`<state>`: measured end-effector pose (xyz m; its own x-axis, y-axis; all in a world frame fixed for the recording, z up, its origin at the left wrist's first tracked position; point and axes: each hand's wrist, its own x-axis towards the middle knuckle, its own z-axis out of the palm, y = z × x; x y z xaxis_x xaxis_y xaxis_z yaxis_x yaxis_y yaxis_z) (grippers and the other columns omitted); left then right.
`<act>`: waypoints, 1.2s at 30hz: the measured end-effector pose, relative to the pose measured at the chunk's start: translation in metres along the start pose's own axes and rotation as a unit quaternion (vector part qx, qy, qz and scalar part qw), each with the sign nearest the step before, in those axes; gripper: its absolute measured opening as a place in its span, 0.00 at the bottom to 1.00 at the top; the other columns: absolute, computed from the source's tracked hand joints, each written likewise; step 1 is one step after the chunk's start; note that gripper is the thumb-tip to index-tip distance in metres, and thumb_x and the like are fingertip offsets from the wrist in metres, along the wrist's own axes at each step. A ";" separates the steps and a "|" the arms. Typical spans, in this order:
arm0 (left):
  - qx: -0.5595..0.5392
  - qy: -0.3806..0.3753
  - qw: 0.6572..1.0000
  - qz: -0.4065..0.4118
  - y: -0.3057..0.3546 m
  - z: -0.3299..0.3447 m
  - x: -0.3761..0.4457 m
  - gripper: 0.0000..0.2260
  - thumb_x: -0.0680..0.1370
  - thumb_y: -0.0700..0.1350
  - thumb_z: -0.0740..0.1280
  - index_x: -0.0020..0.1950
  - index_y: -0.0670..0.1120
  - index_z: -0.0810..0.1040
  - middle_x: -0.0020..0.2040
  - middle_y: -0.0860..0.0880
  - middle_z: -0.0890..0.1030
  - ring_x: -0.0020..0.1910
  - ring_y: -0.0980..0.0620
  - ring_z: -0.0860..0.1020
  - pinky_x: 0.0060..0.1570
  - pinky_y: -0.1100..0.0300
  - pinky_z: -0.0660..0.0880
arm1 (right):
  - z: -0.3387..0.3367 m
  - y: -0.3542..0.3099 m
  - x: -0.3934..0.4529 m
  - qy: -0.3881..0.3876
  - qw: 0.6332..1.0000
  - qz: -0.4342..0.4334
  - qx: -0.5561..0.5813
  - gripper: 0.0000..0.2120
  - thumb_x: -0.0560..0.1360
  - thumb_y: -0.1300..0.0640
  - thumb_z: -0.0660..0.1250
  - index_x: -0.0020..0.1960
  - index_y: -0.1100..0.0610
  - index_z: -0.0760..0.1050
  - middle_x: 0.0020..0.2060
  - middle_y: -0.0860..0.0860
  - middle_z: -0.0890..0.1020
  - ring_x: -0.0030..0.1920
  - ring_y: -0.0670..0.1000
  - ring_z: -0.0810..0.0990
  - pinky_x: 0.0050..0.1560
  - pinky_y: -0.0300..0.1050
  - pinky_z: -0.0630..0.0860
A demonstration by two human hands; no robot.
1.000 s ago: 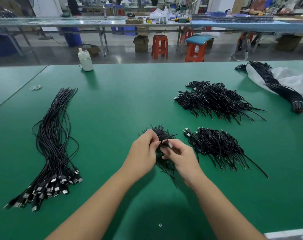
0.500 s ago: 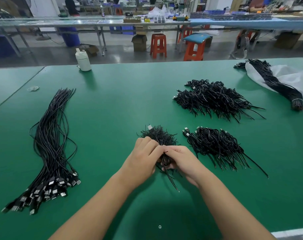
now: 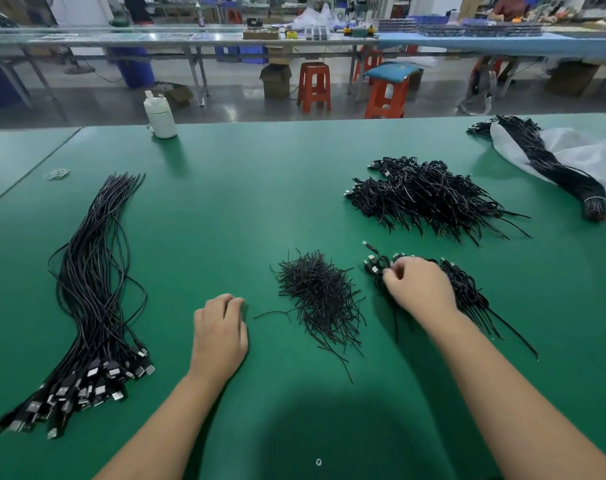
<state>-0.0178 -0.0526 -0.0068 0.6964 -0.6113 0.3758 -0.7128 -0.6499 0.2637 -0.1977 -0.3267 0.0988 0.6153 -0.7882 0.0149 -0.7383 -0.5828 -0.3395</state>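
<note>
A factory assembly hall: long green workbenches [image 3: 246, 188] hold sorted bundles of black USB cables [image 3: 86, 306], with orange plastic stools [image 3: 314, 85], cardboard boxes [image 3: 275, 80] and more benches [image 3: 190, 38] behind.

My left hand [image 3: 221, 327] lies knuckles up with fingers loosely curled and forearm angled in from the lower left, while my right hand [image 3: 419, 289] reaches farther forward, palm down, fingertips bent together beneath it.

table [image 3: 260, 202]: matt green mat | cables [image 3: 97, 289]: black rubbery sheath, shiny metal plugs | bottle [image 3: 160, 116]: white smooth plastic
</note>
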 end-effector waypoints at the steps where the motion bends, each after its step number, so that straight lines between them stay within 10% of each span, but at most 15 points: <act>1: -0.003 0.004 1.000 -0.008 -0.001 0.002 0.001 0.11 0.73 0.38 0.65 0.54 0.41 0.79 0.52 0.44 0.78 0.53 0.44 0.75 0.50 0.49 0.69 | 0.000 0.006 0.007 0.021 0.998 0.005 -0.051 0.12 0.80 0.49 0.62 0.43 0.53 0.78 0.32 0.48 0.80 0.30 0.47 0.77 0.26 0.37 0.65; 14: -0.041 0.017 0.998 -0.048 -0.002 0.009 -0.001 0.04 0.70 0.33 0.70 0.42 0.40 0.80 0.46 0.44 0.77 0.46 0.44 0.75 0.47 0.50 0.72 | 0.032 0.025 0.029 0.098 0.971 -0.026 -0.217 0.17 0.78 0.42 0.65 0.52 0.57 0.71 0.45 0.53 0.77 0.34 0.54 0.74 0.31 0.42 0.64; 23: -0.040 0.017 0.997 -0.064 -0.002 0.010 -0.002 0.03 0.71 0.34 0.68 0.42 0.40 0.80 0.45 0.45 0.77 0.44 0.45 0.74 0.46 0.50 0.72 | 0.085 -0.005 -0.044 0.063 0.994 -0.032 0.078 0.09 0.83 0.51 0.58 0.51 0.53 0.75 0.42 0.45 0.78 0.34 0.44 0.76 0.30 0.40 0.70; 36: 0.032 0.000 0.996 -0.084 -0.001 0.009 0.000 0.06 0.73 0.39 0.68 0.48 0.42 0.80 0.46 0.46 0.75 0.46 0.44 0.72 0.45 0.50 0.69 | 0.118 0.003 -0.060 0.092 0.991 -0.030 0.092 0.11 0.83 0.54 0.55 0.49 0.53 0.74 0.39 0.45 0.76 0.35 0.46 0.75 0.36 0.46 0.74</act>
<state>-0.0161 -0.0558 -0.0156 0.8060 -0.4911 0.3303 -0.5787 -0.7711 0.2656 -0.2044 -0.2579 -0.0146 0.5834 -0.7854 0.2068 -0.6282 -0.5978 -0.4979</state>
